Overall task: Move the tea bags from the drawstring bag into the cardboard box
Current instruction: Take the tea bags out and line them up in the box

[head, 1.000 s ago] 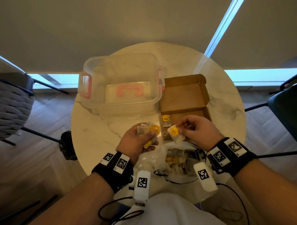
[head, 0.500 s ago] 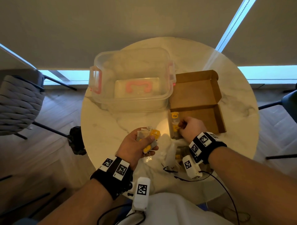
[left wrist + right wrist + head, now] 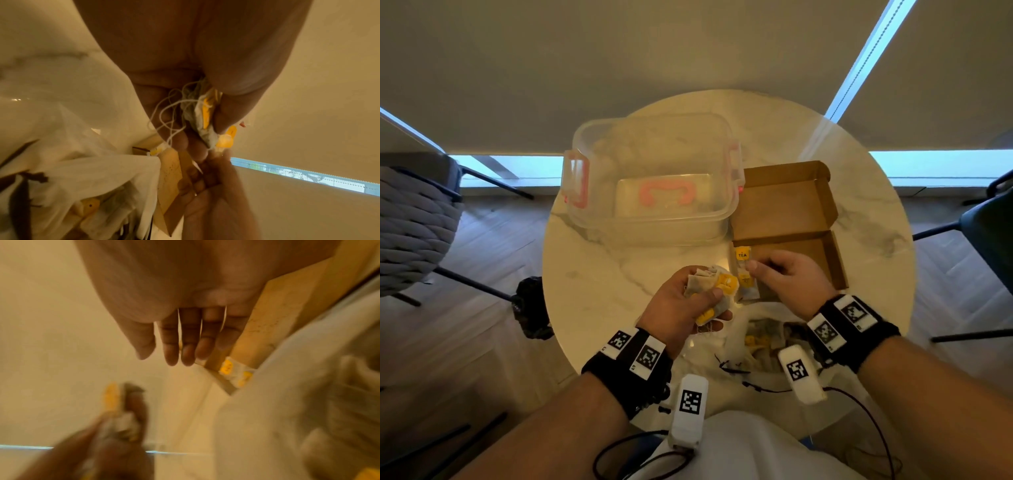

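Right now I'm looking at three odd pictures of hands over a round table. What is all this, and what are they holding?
No robot here: a person wears cameras on the head and on each wrist. The wide picture looks down from the head; the other two look along each hand. On the marble table sit a clear plastic tub, an open cardboard box with tea bags at its near left corner, and a white drawstring bag. The left hand grips a bunch of tea bags. The right hand, fingers straight, holds nothing.
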A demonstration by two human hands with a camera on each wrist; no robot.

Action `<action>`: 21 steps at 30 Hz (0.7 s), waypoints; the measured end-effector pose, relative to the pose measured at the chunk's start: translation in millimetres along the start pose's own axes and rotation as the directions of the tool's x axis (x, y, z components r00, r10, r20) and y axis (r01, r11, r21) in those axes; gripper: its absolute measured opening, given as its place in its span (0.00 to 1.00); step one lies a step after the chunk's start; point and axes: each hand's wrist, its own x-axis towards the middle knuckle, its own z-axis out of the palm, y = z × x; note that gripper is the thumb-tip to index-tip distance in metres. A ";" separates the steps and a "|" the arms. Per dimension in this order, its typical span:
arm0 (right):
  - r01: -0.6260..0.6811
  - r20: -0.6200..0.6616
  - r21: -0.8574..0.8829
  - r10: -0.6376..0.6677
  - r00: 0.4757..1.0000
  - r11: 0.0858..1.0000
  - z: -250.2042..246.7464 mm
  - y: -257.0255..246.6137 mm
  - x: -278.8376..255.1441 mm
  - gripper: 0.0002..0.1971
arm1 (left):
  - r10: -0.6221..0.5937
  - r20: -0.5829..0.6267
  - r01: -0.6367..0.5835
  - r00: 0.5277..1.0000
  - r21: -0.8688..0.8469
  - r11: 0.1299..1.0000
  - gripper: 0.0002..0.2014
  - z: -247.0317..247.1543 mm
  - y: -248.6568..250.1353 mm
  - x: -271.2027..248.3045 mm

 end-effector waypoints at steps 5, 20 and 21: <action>-0.239 0.291 0.371 0.132 0.947 0.897 -18.7 -21.2 -13.9 0.17 | -0.002 0.154 0.005 0.988 -0.017 1.000 0.13 18.9 7.0 5.0; 0.155 0.267 -0.211 -0.095 0.959 0.965 -48.0 -22.0 -23.0 0.06 | 0.006 0.145 -0.071 0.989 0.453 0.889 0.10 29.3 25.3 18.3; 0.146 0.261 -0.226 -0.085 0.962 0.963 -48.1 -20.4 -21.4 0.06 | 0.006 0.134 -0.065 0.991 0.444 0.894 0.11 28.9 24.5 19.1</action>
